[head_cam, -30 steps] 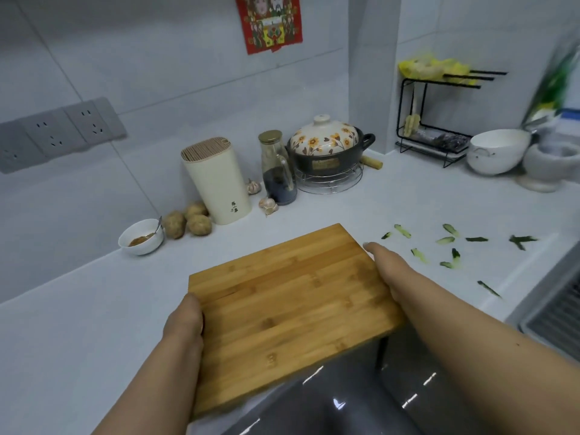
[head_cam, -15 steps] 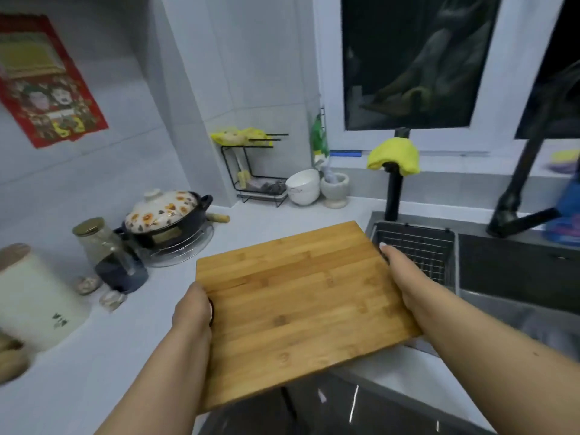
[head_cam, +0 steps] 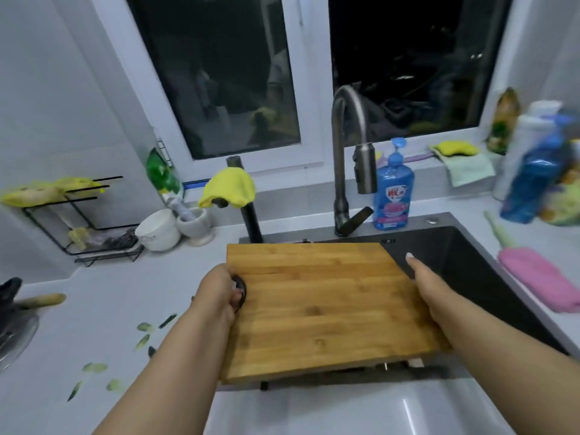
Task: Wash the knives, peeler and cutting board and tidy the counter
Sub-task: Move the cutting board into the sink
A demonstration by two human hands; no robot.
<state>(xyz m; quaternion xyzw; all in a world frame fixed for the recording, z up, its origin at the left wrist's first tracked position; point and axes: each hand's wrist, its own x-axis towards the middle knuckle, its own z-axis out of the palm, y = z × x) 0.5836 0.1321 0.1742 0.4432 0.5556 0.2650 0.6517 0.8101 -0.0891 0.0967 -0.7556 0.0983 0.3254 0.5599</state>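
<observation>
A bamboo cutting board is held level over the dark sink, covering most of the basin. My left hand grips its left edge, with fingers curled through the board's finger hole. My right hand holds the right edge, index finger stretched along it. Under the board's front edge, small parts of items in the sink show, too hidden to identify. No knife or peeler can be made out.
A grey gooseneck faucet and a blue soap bottle stand behind the sink. Green peel scraps litter the counter at left. A white bowl, mortar and black rack sit back left. A pink cloth lies at right.
The board has travelled right from the counter to above the sink, still held by both hands. My view has turned right: the knife block and pot have left the frame.
</observation>
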